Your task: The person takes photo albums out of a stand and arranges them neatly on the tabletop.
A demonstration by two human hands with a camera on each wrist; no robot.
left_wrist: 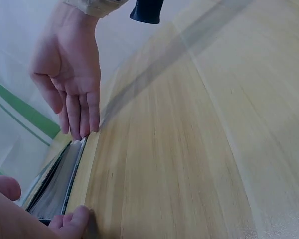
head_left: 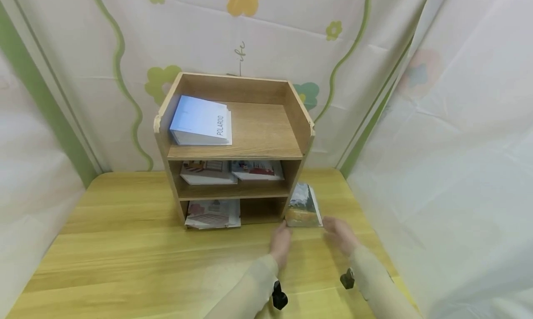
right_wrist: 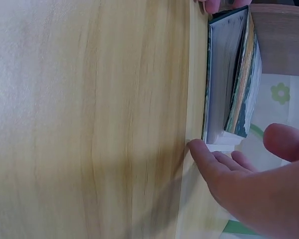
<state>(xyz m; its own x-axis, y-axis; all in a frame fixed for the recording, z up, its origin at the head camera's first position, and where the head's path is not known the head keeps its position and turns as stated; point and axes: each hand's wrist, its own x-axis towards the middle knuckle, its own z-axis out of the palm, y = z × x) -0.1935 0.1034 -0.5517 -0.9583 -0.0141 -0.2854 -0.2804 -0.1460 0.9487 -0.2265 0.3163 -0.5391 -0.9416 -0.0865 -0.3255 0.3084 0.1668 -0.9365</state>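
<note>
An album [head_left: 301, 208] with a landscape painting on its cover lies on the table, against the right side of the wooden shelf. Its pages [right_wrist: 224, 74] fan apart in the right wrist view, so the cover slants. My left hand [head_left: 281, 245] reaches its near left corner, fingertips right at that end beside the shelf's side panel. At the opposite end is my right hand [head_left: 341, 235], fingers extended and thumb raised apart, with the fingertips by the album's lower edge [right_wrist: 205, 134]. Most of the left hand is out of frame in the right wrist view.
The three-level wooden shelf [head_left: 235, 152] stands at the table's back. A blue POLAROID album [head_left: 200, 120] lies on top, two illustrated albums [head_left: 208, 171] lie on the middle level, and another album [head_left: 213, 213] lies at bottom left. A white curtain [head_left: 449, 171] hangs along the right edge.
</note>
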